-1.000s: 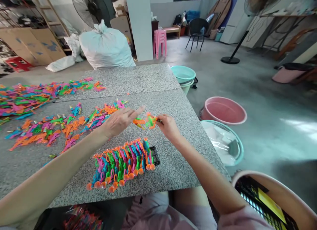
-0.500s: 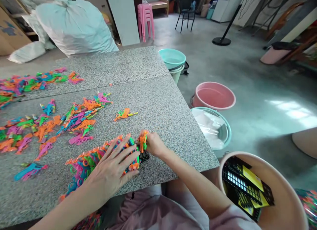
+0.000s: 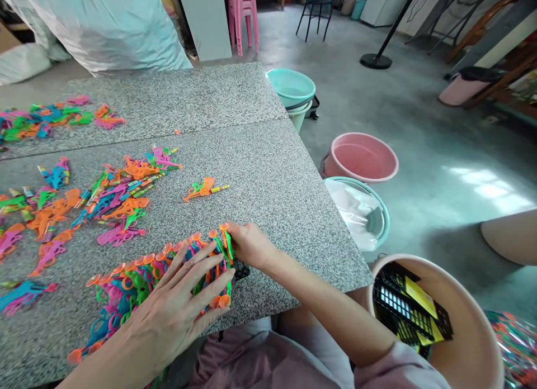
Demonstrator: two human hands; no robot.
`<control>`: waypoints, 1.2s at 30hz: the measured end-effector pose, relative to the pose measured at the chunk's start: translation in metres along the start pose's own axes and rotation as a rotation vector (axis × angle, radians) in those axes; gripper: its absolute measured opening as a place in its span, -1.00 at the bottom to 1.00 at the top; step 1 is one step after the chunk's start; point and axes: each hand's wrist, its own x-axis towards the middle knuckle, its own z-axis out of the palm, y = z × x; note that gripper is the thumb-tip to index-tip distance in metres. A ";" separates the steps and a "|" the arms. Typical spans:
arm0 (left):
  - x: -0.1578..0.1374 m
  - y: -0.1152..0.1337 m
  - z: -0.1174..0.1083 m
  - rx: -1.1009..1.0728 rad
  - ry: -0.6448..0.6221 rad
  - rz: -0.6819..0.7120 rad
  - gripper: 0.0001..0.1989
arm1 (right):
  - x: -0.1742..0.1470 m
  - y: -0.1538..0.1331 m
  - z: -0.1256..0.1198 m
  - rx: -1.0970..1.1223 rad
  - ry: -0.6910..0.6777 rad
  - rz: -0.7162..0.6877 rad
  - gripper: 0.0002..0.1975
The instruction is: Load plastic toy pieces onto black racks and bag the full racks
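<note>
A long row of small plastic toy guns in orange, green, pink and blue stands packed side by side near the table's front edge. My left hand lies over this row with its fingers spread, touching the tops. At the row's right end, my right hand pinches an orange and green toy gun; its fingertips are partly hidden. A bit of black plastic rack shows under that end. One loose orange toy gun with a yellow tip lies beyond my hands.
More toy guns lie heaped on the speckled table at the left. Off the right edge stand a turquoise bucket, a pink tub, a basket with white plastic and a beige tub holding black racks. A white sack rests behind.
The right hand has brought the orange and green toy gun left, against the end of the row. The left hand stays spread over the row; the view has shifted slightly.
</note>
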 end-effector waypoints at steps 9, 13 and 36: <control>0.005 0.010 0.008 -0.094 0.103 -0.094 -0.71 | -0.001 -0.008 0.008 -0.134 -0.067 0.002 -0.65; -0.002 -0.020 -0.024 -0.194 0.076 -0.108 -0.60 | 0.009 0.008 -0.001 -0.009 -0.082 -0.065 -0.69; -0.009 0.018 0.005 0.036 -0.105 -0.119 -0.57 | -0.080 0.015 0.042 0.860 0.209 0.332 -0.75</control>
